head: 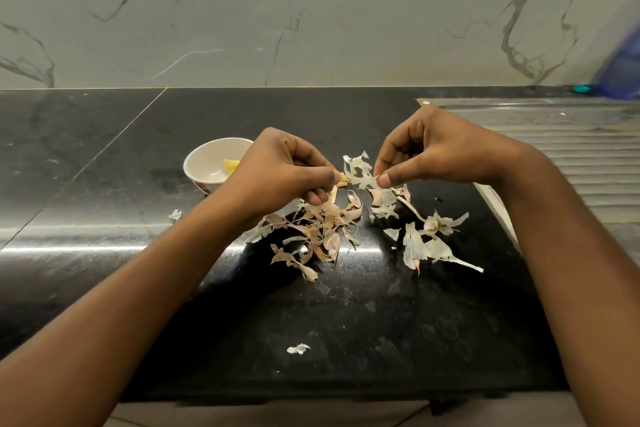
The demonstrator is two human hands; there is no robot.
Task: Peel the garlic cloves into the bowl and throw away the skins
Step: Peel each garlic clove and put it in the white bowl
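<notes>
Two pinches: left hand (284, 166) on a tan clove (342, 179), right hand (433, 152) on its ragged papery skin (358, 170)

No legible text; marks on the bowl (194, 159) cannot be read.

Glossy black stone counter (104, 156), papery dry skins (318, 232), glazed white bowl (207, 152).

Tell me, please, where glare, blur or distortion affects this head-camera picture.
Head view: a bright glare strip crosses the black countertop through the pile of garlic skins; the blue object at far right is smeared by blur; the left hand, right hand and the skin piece they pinch are sharp; wide-angle distortion stretches the forearms toward the lower corners.
</notes>
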